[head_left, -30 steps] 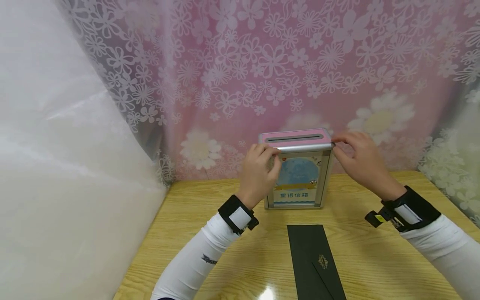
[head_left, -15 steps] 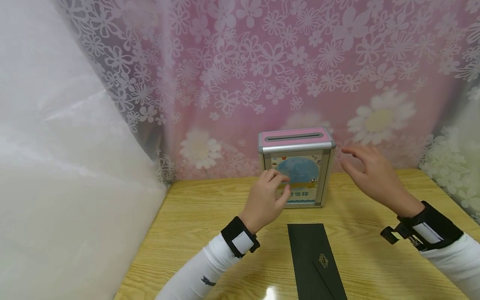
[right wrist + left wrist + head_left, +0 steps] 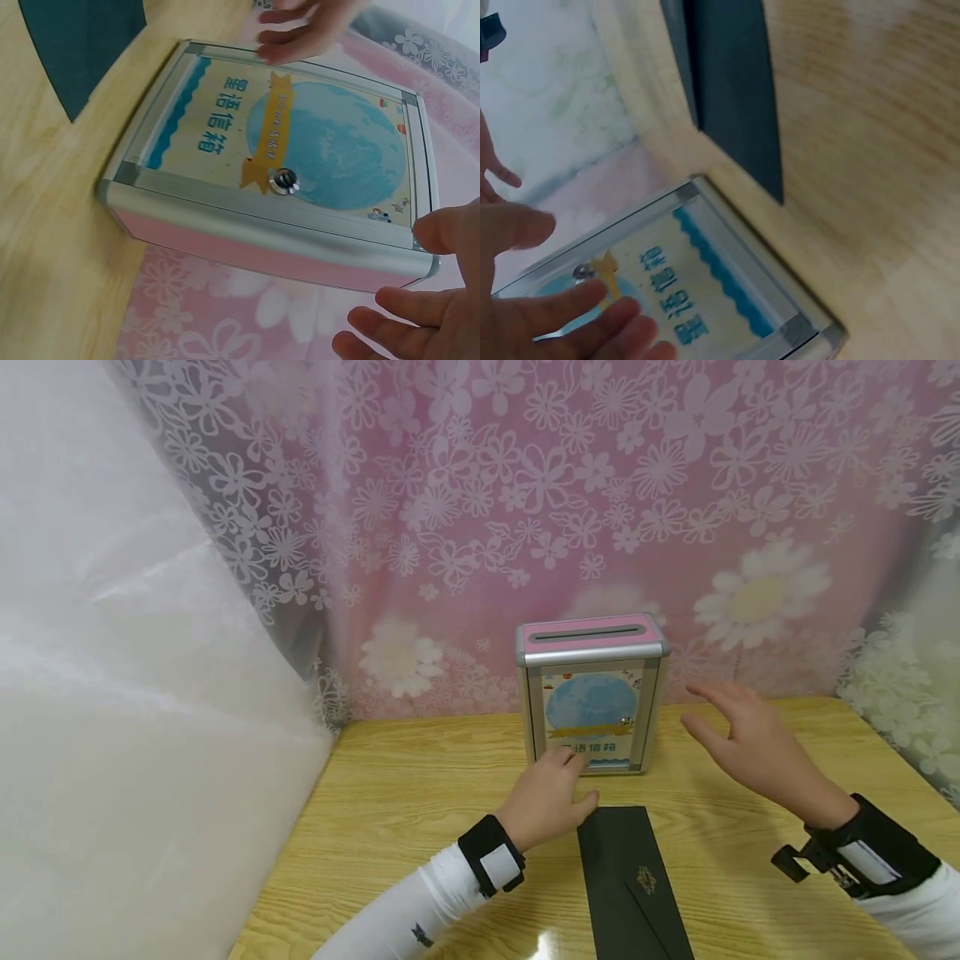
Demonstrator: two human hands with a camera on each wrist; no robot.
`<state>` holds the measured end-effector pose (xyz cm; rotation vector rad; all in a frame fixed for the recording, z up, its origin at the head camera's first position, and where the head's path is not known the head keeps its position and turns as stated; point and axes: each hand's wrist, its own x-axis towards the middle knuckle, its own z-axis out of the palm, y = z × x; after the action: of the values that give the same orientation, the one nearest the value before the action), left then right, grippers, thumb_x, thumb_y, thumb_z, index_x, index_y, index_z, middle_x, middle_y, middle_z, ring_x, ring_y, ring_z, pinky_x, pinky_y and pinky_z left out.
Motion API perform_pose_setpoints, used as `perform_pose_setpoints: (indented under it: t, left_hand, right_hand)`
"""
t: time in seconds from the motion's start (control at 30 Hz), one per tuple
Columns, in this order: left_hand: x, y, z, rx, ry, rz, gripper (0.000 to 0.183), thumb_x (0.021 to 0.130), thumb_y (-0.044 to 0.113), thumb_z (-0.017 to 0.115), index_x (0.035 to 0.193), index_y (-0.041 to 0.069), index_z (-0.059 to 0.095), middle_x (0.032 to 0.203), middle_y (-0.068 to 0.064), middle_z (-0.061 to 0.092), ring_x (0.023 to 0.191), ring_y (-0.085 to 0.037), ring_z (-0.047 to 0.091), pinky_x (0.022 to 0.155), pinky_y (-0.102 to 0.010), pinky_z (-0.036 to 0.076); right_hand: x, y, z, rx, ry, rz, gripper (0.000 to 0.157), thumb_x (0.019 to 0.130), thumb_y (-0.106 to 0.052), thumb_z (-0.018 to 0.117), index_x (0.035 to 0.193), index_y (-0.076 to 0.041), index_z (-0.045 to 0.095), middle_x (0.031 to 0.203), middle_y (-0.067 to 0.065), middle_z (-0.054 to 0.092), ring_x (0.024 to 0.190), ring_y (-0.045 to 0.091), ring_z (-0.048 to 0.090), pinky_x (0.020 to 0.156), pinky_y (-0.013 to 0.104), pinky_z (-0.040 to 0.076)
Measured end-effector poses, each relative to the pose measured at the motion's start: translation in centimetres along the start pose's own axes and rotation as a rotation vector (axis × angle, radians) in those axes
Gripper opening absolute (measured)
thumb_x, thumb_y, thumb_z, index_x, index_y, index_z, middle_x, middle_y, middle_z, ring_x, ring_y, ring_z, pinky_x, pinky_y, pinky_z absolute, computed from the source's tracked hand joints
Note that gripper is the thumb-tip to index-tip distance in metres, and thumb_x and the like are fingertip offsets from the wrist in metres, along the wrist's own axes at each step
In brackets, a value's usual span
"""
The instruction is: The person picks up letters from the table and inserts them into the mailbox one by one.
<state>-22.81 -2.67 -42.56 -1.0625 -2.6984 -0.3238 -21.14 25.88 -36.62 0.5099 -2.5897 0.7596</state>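
Note:
A pink and silver letter box (image 3: 592, 693) with a top slot and a front lock stands upright at the back of the table. In front of it lies a dark green envelope (image 3: 630, 877) with a gold emblem. My left hand (image 3: 547, 802) hovers before the box's lower left front, its thumb by the envelope's far end, holding nothing; in the left wrist view its fingers (image 3: 592, 322) are spread and relaxed. To the right of the box, apart from it, my right hand (image 3: 757, 752) is in the air with thumb and fingers parted, and nothing is in it.
The wooden table (image 3: 405, 793) meets a pink floral curtain (image 3: 480, 527) close behind the box. A white sheet (image 3: 150, 735) hangs along the left side. Each wrist wears a black strap with a small camera.
Both hands have come away from the box's top edges. The left hand has moved down toward the envelope; the right has drawn back to the right and lower. Box and envelope stay put.

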Motion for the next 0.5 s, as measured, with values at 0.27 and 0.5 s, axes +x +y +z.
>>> perform_pose_setpoints:
  t: [0.27,0.5]
  left_hand:
    - [-0.2,0.3,2.8,0.096,-0.295,-0.078,0.069,0.088,0.062,0.051,0.140,0.017,0.047,0.135,-0.005,0.049,0.120,-0.020,0.043,0.090,-0.039,0.048]
    - [-0.1,1.0,3.7,0.158,-0.396,-0.068,0.078,0.082,0.071,0.051,0.142,0.022,0.044,0.134,-0.001,0.049,0.118,-0.019,0.043,0.090,-0.042,0.046]
  right_hand:
    - [-1.1,0.3,0.9,-0.030,-0.026,-0.003,0.055,0.096,-0.035,0.056,0.138,-0.002,0.045,0.134,0.026,0.046,0.120,0.046,0.035,0.088,0.066,0.030]
    - [-1.8,0.4,1.2,-0.090,-0.090,0.031,0.063,0.095,-0.041,0.056,0.141,-0.001,0.041,0.135,0.030,0.043,0.118,0.052,0.033,0.084,0.074,0.027]
